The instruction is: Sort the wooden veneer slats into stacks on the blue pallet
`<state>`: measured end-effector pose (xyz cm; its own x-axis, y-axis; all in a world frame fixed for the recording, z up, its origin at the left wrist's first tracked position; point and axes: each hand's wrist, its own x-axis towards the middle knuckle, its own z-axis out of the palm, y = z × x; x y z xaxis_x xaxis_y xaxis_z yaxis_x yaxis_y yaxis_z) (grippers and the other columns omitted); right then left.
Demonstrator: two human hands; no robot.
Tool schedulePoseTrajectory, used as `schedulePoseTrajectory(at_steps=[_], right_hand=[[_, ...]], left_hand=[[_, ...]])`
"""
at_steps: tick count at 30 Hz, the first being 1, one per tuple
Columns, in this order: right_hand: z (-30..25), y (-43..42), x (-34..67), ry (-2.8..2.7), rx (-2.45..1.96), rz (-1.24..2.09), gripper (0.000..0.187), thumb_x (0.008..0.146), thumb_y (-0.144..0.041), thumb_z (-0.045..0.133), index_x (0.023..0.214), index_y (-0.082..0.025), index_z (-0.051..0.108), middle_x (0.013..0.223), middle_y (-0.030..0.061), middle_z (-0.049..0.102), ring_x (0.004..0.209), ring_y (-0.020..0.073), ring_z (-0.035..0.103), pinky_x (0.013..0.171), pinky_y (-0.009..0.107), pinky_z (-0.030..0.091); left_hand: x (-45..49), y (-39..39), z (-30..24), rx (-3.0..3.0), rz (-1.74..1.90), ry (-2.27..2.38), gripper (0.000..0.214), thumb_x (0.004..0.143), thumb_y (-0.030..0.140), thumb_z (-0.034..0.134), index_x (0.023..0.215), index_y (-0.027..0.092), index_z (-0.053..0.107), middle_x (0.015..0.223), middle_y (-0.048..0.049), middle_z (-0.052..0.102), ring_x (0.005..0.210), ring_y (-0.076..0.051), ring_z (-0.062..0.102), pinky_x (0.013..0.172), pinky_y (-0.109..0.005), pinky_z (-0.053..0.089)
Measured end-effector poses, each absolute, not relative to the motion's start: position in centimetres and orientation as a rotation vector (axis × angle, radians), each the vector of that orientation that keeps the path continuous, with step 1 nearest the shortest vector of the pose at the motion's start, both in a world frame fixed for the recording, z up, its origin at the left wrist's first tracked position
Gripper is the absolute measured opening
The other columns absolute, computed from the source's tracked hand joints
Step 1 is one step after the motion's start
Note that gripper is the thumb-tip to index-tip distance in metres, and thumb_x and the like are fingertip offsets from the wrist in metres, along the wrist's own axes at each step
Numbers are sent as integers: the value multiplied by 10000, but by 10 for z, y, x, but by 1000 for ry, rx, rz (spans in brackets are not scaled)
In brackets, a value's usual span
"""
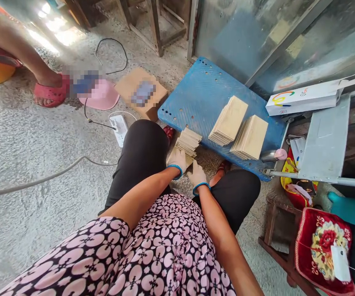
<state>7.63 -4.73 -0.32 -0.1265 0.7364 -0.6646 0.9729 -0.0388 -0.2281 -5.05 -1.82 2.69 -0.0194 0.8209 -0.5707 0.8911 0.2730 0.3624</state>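
Thin wooden boards [187, 142] lie fanned in an uneven stack between my knees. My left hand [177, 158], in a pale glove with a blue cuff, is closed over the near end of these boards. Just to the right is my right hand [197, 173], gloved the same way. Its index finger stretches toward the near edge of the boards and its thumb stands apart; I see nothing held in it. Two more stacks of boards, a left one [228, 120] and a right one [250, 137], rest on a blue plastic platform [190, 92] ahead.
A metal bottle with a pink lid [273, 155] and a long white box [302, 98] are on the right. To the left are a cardboard box [134, 84], a pink basin [102, 95], a power strip [119, 129] and another person's foot [51, 88]. A cable [51, 176] crosses the floor.
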Motion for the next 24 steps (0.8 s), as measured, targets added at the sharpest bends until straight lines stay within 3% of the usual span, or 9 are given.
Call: schedulePoseTrajectory(at_steps=[3,12,16,20,24], right_hand=[[2,-44,67,1856,1825,-989,704,962,-304,492,1595,-167,215,1483,210,416,1242,310,549,991,415,476],[14,-42,65,1807,1794,-999,722,948,-301,496,1599,-181,207,1472,203,421,1249,328,536,999,404,447],[14,-43,66,1821,1768,-978,740,941,-312,507,1598,-167,200,1440,211,454,1230,317,553,981,393,455],[13,-42,68,1834,1786,-1008,718,936,-327,508,1585,-169,247,1420,196,487,1223,313,570,972,385,465],[12,-42,70,1846,1810,-1026,691,930,-352,521,1567,-202,297,1414,176,508,1210,301,584,964,373,469]], left_hand=[[-54,-16,21,1540,-114,1852,461,944,376,646,1343,161,556,1398,-138,527,1221,-295,552,1019,-525,476],[-62,-24,14,1514,-50,1819,434,957,377,634,1332,168,568,1359,-126,563,1171,-275,592,975,-505,520],[-62,-29,11,1511,-42,1813,527,931,390,652,1392,176,512,1478,-149,451,1307,-332,473,1068,-559,409],[-64,-31,10,1527,-58,1802,719,808,329,770,1417,137,438,1542,-216,337,1403,-395,299,1103,-478,303],[-66,-31,10,1540,-101,1794,726,802,322,751,1416,150,404,1510,-207,356,1381,-374,315,1069,-430,306]])
